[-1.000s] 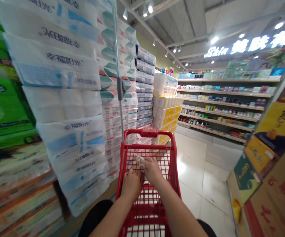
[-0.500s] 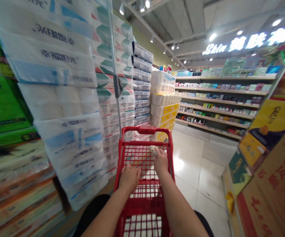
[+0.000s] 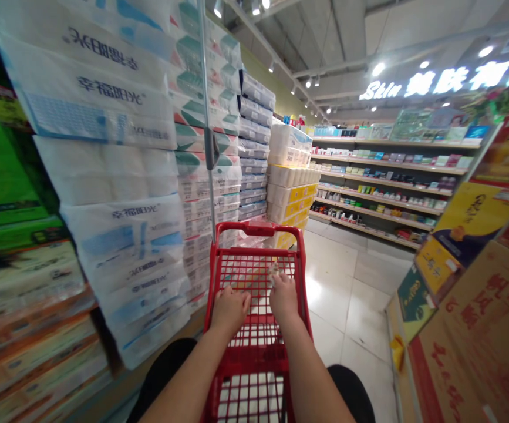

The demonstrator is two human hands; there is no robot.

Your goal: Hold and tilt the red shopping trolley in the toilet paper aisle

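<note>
A red shopping cart (image 3: 260,358) with grid walls stands right in front of me. My left hand (image 3: 231,308) is over the left part of its grid, fingers curled in; whatever they hold, if anything, is hidden. On the right side of the grid, my right hand (image 3: 284,296) is closed around a small crumpled pale thing (image 3: 274,271), whose upper end sticks out past the fingers. Through the red bars I make out some long, pale, blurred goods (image 3: 252,275), too unclear to name.
Packs of toilet paper (image 3: 122,235) rise in a tall stack close on the left, beside a metal pole (image 3: 207,88). Cardboard boxes (image 3: 487,317) line the right. A tiled floor (image 3: 337,288) leads to shelves of small goods (image 3: 381,182).
The left fingers have curled in more, from lying spread on the grid. The cart and both hands show slightly further left, and the right-hand boxes have also shifted left in view.
</note>
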